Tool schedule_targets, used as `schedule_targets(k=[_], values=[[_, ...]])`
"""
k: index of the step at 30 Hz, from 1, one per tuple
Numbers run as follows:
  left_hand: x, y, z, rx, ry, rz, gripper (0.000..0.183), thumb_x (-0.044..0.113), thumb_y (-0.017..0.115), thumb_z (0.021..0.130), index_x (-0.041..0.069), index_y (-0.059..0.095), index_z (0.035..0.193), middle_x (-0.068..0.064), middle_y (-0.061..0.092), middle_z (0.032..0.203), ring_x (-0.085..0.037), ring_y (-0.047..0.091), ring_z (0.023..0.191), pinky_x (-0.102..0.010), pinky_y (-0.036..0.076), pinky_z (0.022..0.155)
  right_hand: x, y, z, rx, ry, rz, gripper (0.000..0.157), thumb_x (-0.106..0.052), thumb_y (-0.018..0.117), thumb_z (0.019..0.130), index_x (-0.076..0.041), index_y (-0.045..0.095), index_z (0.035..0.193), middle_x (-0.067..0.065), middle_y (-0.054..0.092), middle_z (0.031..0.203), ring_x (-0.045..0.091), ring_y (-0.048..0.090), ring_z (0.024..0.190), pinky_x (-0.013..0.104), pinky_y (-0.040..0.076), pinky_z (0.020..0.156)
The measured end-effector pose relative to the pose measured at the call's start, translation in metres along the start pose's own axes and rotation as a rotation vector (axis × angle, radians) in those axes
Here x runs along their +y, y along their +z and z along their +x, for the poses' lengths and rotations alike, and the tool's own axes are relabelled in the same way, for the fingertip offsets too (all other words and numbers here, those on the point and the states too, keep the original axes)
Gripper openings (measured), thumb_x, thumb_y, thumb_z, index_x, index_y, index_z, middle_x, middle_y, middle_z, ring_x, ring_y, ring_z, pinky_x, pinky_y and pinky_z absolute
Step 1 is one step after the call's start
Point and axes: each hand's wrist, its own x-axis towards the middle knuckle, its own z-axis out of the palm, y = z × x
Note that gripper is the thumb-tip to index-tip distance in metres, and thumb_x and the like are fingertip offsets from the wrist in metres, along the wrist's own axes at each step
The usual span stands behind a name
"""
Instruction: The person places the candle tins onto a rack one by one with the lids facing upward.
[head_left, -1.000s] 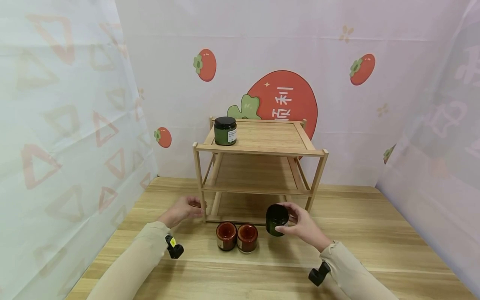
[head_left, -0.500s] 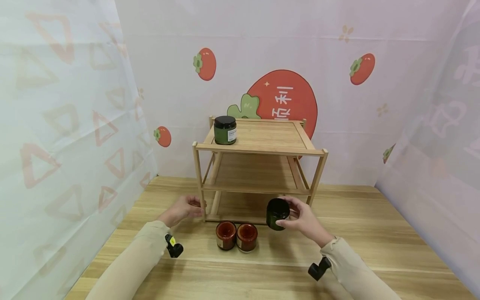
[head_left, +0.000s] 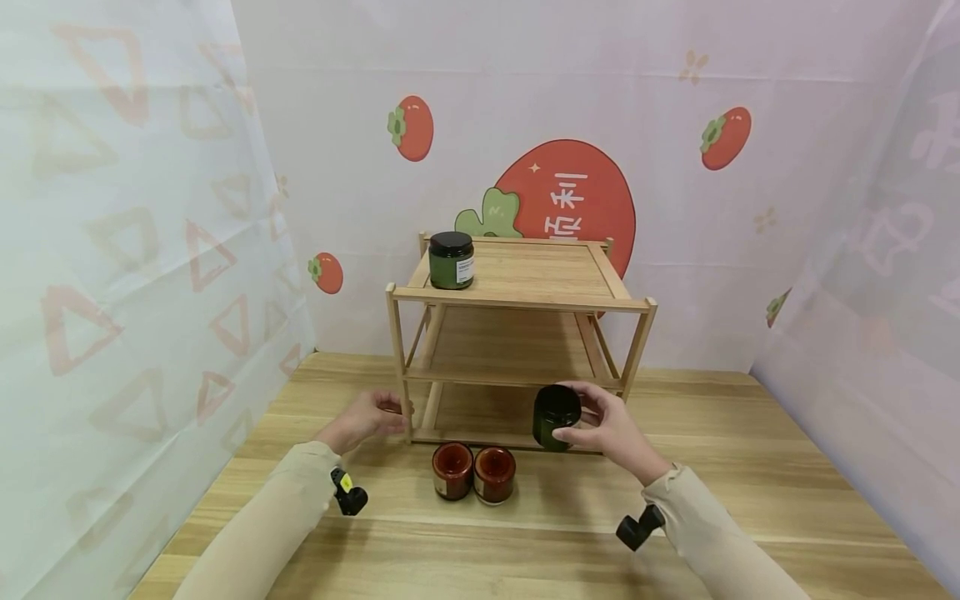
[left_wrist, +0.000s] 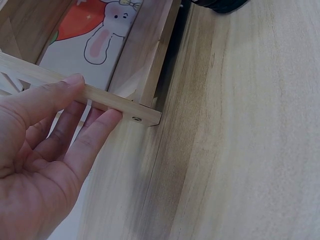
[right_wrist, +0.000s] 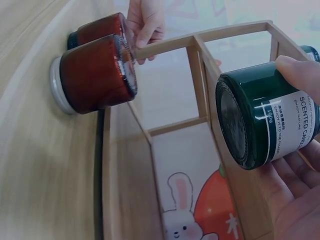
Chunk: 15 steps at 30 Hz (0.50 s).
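Note:
My right hand (head_left: 611, 425) grips a dark green glass candle jar (head_left: 555, 425), thumb on one side and fingers on the other. It hangs in front of the shelf's lower opening; its white label reading "SCENTED CANDLE" shows in the right wrist view. My left hand (head_left: 370, 419) pinches the front left post (left_wrist: 110, 99) of a wooden shelf rack (head_left: 517, 300) between thumb and fingers, low down near its foot. Two amber candle jars (head_left: 452, 471) (right_wrist: 95, 75) stand side by side on the table before the rack, their ridged glass bottoms upward.
Another green candle jar (head_left: 451, 262) with a black lid stands on the rack's top tier at the left. The rack sits on a wood-grain table (head_left: 720, 467), with printed fabric walls (head_left: 525, 67) behind and at both sides.
My right hand has lifted the green candle jar upward, a little higher against the rack's front. My left hand keeps its hold on the post, and the amber jars stay put.

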Motion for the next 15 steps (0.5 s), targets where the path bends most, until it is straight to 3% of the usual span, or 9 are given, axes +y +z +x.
schedule_targets(k=[15], values=[[0.001, 0.0, 0.0, -0.012, 0.0, 0.006, 0.033, -0.003, 0.064, 0.088, -0.013, 0.053, 0.117, -0.036, 0.052, 0.126, -0.027, 0.064, 0.104, -0.037, 0.056, 0.094, -0.026, -0.002, 0.01, 0.033, -0.063, -0.025, 0.063, -0.002, 0.081, 0.075, 0.001, 0.052, 0.131, 0.018, 0.058, 0.123, 0.0, 0.061, 0.102, 0.017, 0.054, 0.089]])
